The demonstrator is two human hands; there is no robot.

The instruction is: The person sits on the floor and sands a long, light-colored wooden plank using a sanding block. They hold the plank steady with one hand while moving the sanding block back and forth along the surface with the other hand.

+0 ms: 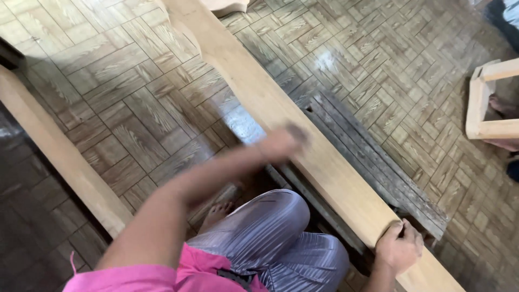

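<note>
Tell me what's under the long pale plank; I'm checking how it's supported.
A weathered grey wooden bench lies beneath the long pale plank, showing on its far side. How they meet is covered by the plank.

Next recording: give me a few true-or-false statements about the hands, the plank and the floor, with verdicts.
1. The right hand grips the near edge of the plank. True.
2. The left hand rests on the floor. False: it is on the plank, blurred by motion.
3. The plank lies over a grey, weathered bench. True.
4. The floor is bare concrete. False: it is wood-pattern parquet.
5. A second pale beam lies at the left. True.
</note>
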